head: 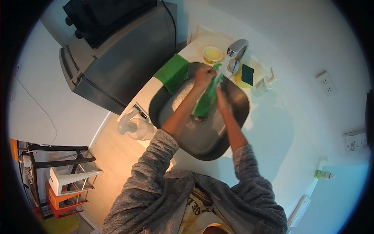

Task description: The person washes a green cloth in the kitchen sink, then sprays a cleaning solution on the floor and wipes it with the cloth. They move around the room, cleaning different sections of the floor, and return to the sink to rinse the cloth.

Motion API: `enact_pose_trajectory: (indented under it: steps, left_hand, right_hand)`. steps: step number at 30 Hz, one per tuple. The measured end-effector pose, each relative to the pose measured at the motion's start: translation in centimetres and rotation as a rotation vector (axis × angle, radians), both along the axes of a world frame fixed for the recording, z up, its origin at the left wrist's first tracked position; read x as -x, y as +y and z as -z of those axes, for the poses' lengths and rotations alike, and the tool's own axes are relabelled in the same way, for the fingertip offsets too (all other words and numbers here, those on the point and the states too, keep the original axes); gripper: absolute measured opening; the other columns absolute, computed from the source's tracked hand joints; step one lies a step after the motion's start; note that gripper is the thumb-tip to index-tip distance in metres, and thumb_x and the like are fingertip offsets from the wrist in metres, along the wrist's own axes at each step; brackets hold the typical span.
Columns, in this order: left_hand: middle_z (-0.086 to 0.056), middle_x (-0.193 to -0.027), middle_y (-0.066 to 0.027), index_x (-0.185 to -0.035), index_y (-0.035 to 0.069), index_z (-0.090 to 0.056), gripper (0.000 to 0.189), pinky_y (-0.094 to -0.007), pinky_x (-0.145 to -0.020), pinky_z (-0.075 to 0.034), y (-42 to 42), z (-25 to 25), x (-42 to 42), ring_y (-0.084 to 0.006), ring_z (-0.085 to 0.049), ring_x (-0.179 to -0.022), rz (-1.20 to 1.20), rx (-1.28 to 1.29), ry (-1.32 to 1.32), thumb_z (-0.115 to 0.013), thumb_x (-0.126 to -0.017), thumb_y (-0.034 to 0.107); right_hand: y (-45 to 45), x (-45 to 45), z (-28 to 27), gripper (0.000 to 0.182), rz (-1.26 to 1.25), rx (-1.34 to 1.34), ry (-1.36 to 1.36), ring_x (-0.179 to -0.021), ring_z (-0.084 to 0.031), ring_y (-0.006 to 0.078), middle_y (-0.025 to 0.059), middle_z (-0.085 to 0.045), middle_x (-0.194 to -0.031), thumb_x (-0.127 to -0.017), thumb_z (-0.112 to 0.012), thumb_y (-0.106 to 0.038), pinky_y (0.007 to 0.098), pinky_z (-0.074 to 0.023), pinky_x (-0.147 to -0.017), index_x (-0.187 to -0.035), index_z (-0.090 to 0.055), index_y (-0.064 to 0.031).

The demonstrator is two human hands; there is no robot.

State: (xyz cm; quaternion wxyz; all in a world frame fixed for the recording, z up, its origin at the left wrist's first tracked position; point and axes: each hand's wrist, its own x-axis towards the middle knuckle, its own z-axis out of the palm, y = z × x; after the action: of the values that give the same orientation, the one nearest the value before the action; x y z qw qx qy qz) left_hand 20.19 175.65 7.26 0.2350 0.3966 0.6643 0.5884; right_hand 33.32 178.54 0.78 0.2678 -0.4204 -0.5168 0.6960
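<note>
A wet green cloth (207, 99) hangs in the dark sink basin (187, 143), under a stream of water from the chrome faucet (239, 48). My left hand (203, 76) grips its upper part. Against the cloth's right side is my right hand (222, 100), blurred, its fingers partly hidden, so its grip is unclear. The cloth's lower end hangs just above the drain (199, 119). Splashing water shows in the basin left of the cloth.
A second green cloth (173, 71) drapes over the sink's left rim. Around the sink stand a yellow-filled tub (212, 54), a yellow and dark green sponge (247, 75), a pump bottle (262, 86) and a spray bottle (140, 128). A grey refrigerator (128, 55) stands left.
</note>
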Motion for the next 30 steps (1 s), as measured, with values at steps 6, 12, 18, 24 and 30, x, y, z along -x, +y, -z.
enact_pose_trajectory:
  steps: [6, 12, 18, 24, 30]
  left_hand:
    - [-0.062, -0.078, -0.0089, -0.089, 0.004, -0.062, 0.031, -0.0322, -0.061, -0.048, -0.9, 5.7, -0.1, -0.0194, -0.058, -0.063, -0.028, -0.106, -1.223, -0.057, -0.082, 0.034]
    - [-0.063, -0.085, -0.0152, -0.089, 0.000, -0.063, 0.037, -0.0362, -0.067, -0.048, -1.4, 13.4, -1.1, -0.0278, -0.060, -0.071, -0.357, 0.295, -0.732, -0.054, -0.084, 0.035]
    - [-0.062, -0.090, -0.0235, -0.080, -0.002, -0.065, 0.038, -0.0411, -0.069, -0.047, 1.0, 9.7, -5.8, -0.0346, -0.061, -0.074, -0.383, 0.473, -0.306, -0.052, -0.086, 0.034]
    - [-0.060, -0.072, -0.0081, -0.089, -0.002, -0.062, 0.027, -0.0319, -0.057, -0.046, 1.2, 9.9, -3.3, -0.0162, -0.053, -0.055, -0.257, 0.124, -1.150, -0.054, -0.086, 0.024]
    - [-0.063, -0.068, -0.0106, -0.082, -0.001, -0.066, 0.018, -0.0310, -0.055, -0.046, -3.4, 11.0, 1.7, -0.0132, -0.060, -0.060, 0.008, 0.067, -0.318, -0.064, -0.075, 0.015]
  right_hand:
    - [-2.2, -1.4, 1.9, 0.053, 0.304, 0.493, 0.652, -0.094, -0.053, 0.0195, 0.0066, -0.059, -0.100, -0.077, -0.060, -0.051, 0.0352, -0.0422, -0.084, -0.102, -0.057, -0.0044]
    - [-6.5, 6.6, -3.6, 0.031, 0.549, -0.160, 0.215, -0.050, -0.039, 0.0077, -0.0059, -0.041, -0.051, -0.070, -0.062, -0.005, 0.0275, -0.0352, -0.052, -0.046, -0.043, -0.0102]
    - [1.2, 3.2, 3.4, 0.020, 0.675, -0.576, -0.288, -0.048, -0.049, 0.0206, 0.0073, -0.054, -0.052, -0.068, -0.062, -0.010, 0.0389, -0.0378, -0.050, -0.054, -0.052, 0.0012]
    - [3.0, 3.6, 6.9, 0.042, 0.609, -1.102, -0.782, -0.059, -0.056, 0.0222, 0.0102, -0.060, -0.065, -0.076, -0.059, -0.044, 0.0396, -0.0404, -0.053, -0.070, -0.056, -0.0022]
    - [1.2, 7.1, -0.3, 0.055, -0.318, -0.008, -0.263, -0.069, -0.058, 0.0194, 0.0042, -0.062, -0.076, -0.072, -0.060, -0.057, 0.0291, -0.0438, -0.058, -0.093, -0.065, -0.0061]
